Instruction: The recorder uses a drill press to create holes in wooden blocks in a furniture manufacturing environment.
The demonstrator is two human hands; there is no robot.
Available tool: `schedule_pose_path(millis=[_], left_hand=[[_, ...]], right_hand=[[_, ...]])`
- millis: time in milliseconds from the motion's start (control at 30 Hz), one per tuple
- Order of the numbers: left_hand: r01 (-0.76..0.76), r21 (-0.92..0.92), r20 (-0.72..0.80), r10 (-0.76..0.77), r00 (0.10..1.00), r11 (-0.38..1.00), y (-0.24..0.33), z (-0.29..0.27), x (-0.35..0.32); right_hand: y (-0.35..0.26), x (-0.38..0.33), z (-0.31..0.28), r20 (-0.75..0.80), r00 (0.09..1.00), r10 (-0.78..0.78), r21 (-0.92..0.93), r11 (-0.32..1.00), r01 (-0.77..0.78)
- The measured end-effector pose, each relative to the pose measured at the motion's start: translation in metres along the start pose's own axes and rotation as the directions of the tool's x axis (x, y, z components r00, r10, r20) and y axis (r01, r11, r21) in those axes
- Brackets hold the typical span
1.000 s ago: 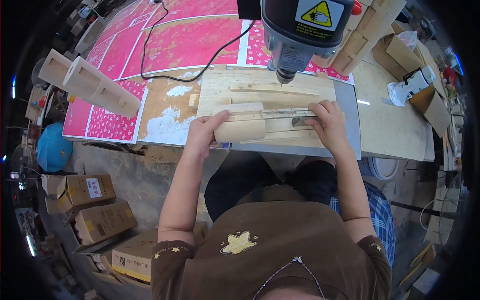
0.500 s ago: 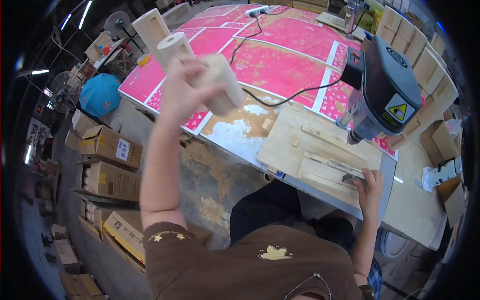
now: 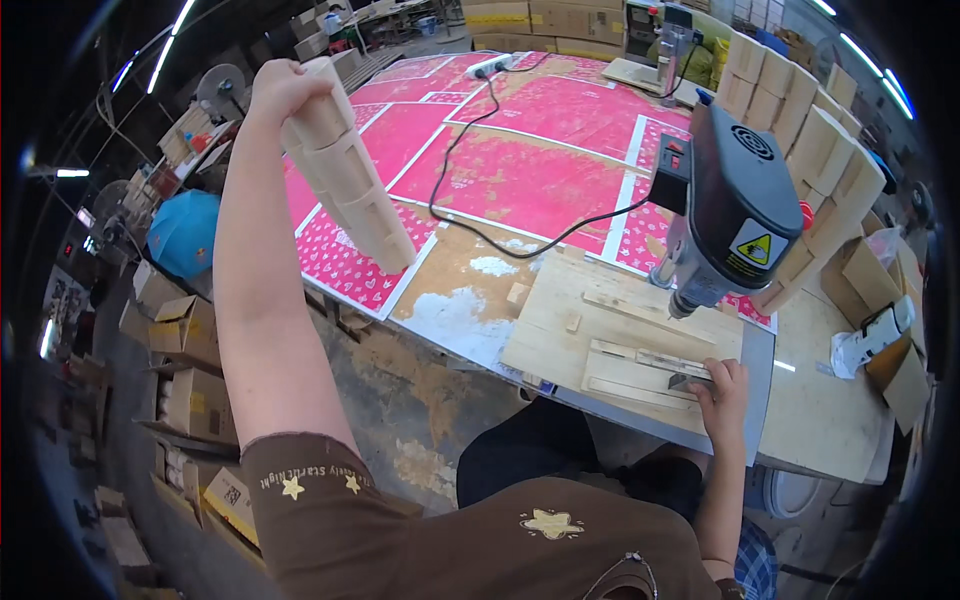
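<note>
My left hand [image 3: 282, 90] reaches far out to the upper left. Its fingers are closed round the top pale wooden block [image 3: 322, 85] of a leaning stack. More rounded wooden blocks [image 3: 362, 200] of the stack run down below it, on the pink table covering. My right hand [image 3: 725, 400] is closed on a small dark metal piece [image 3: 684, 381] at the right end of a wooden jig [image 3: 640, 390]. This jig, made of narrow strips, lies on a plywood board [image 3: 540, 335]. Above the board hangs the chuck [image 3: 683, 304] of a black bench drill [image 3: 745, 190].
A black cable [image 3: 437, 185] loops over the pink-covered table [image 3: 520, 140] from a white power strip [image 3: 489, 66]. More wooden blocks [image 3: 820, 150] stand stacked behind the drill. Open cardboard boxes [image 3: 190, 405] sit on the floor at left, near a blue umbrella [image 3: 184, 233].
My left hand has carried a wooden block away to the upper left, onto the stack. My right hand stays at the jig. The view has shifted slightly.
</note>
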State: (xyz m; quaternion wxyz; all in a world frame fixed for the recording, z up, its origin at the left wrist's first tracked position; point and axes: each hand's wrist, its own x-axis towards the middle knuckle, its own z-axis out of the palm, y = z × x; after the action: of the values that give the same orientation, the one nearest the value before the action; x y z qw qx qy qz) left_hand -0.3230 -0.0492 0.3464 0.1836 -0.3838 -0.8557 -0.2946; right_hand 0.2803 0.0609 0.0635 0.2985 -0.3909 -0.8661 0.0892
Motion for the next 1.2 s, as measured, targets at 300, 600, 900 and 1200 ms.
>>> schedule_pose_path(millis=[300,600,900,1200], left_hand=[[-0.035,0.132,0.035,0.031,0.999,0.991,-0.013,0.015,0.023],[-0.532,-0.019,-0.33,0.497,0.803,0.847,0.074,0.068,-0.086],[-0.433,-0.565,-0.012,0.517,0.856,0.702,0.13,0.128,-0.305],[0.058,-0.819,0.202,0.192,0.96,0.571,0.118,0.139,-0.385]], right_hand=[[0.003,-0.003,-0.007,0.002,1.0,0.015,-0.04,0.999,-0.015],[0.011,-0.005,-0.018,0.017,0.997,0.074,-0.087,0.994,-0.072],[0.036,0.118,-0.136,-0.515,0.784,-0.348,-0.243,0.936,0.256],[0.126,0.267,-0.206,-0.627,0.692,0.359,0.092,0.916,-0.392]])
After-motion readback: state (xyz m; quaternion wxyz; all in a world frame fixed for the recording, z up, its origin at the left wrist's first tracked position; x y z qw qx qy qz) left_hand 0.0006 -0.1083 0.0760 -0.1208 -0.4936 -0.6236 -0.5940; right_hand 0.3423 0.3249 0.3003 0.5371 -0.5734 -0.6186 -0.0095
